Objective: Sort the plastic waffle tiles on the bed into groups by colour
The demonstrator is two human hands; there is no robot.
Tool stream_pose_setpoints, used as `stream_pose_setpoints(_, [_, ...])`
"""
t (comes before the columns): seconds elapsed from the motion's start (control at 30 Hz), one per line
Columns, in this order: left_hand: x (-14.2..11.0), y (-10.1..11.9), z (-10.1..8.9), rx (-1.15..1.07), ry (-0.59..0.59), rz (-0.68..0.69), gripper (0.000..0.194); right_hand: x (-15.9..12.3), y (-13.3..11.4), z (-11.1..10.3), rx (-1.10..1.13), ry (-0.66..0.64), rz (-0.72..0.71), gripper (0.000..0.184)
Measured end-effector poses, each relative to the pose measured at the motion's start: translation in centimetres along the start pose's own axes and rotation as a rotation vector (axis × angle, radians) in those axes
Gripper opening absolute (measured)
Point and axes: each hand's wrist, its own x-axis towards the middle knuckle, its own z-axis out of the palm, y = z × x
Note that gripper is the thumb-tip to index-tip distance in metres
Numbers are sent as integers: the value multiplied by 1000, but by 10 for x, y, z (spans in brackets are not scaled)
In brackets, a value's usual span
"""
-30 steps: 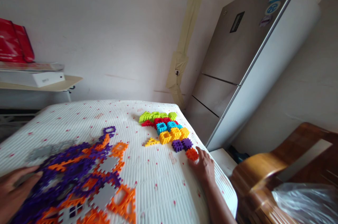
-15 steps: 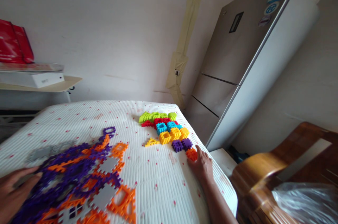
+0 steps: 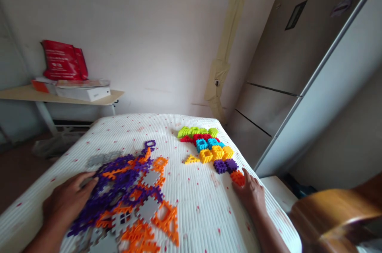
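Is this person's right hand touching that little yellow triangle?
Apart. The head view shows the yellow triangular piece well to the left of the right hand, with bare dotted white cover visible between them.

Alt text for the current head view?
Right hand at an orange toothed plastic block, near colour-sorted blocks; left hand at a purple, orange and grey toothed plastic pile, on a white red-dotted ribbed cover.

This looks like a home: a fridge point(image 3: 274, 62) by the wall point(image 3: 149, 22), a wooden chair point(image 3: 325, 204) at the right, and toy blocks point(image 3: 217, 152) on a dotted cloth point(image 3: 205, 225).
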Motion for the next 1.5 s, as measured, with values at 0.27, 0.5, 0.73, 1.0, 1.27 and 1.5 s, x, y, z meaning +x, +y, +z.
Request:
stream_pose_setpoints(0.27, [-14,13,-3,33,31,2,33,1,19,12,180,371,-131,66])
stream_pose_setpoints(0.5, [-13,7,1,-50,47,42,34,-7,-25,3,383,560,-571,37])
stream_pose_setpoints(0.73, [-12,9,6,-135,104,76,40,-20,-131,-3,577,133,-916,21])
stream_pose_setpoints(1.0, [7,75,-16,-116,0,346,31,-27,-190,9,521,-74,-1014,17])
stream_pose_setpoints(1.27, [28,145,18,66,-337,394,31,-27,-189,16,594,-69,-952,19])
stream_pose_setpoints(1.5, [27,155,36,189,-307,301,32,-26,-191,22,582,-72,-938,19])
